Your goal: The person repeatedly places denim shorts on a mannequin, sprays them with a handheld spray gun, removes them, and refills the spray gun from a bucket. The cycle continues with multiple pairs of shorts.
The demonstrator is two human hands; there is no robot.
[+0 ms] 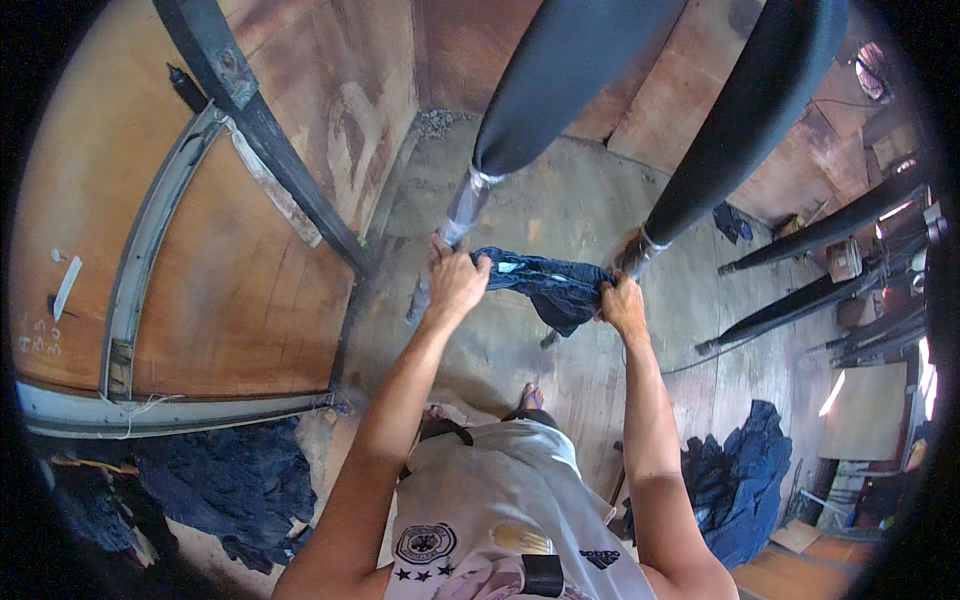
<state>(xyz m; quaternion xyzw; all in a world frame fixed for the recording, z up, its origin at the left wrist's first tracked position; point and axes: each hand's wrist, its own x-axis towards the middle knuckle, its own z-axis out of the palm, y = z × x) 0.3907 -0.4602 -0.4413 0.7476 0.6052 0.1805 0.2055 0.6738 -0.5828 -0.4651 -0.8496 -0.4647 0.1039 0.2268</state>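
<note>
I hold a pair of dark blue jeans (pixel 552 283) stretched by the waistband between both hands. My left hand (pixel 455 281) grips the left end of the waistband, next to the lower metal end of a dark leg-shaped form (pixel 545 85). My right hand (pixel 624 304) grips the right end, just below the tip of a second dark form (pixel 745 110). The jeans sag in the middle between my hands, their lower part hanging toward the floor.
A brown wooden wall with a curved metal rail (pixel 140 260) and a dark slanted bar (pixel 270 140) stands at left. Heaps of blue jeans lie at lower left (pixel 215 485) and lower right (pixel 740 475). More dark forms (pixel 820 230) lean at right.
</note>
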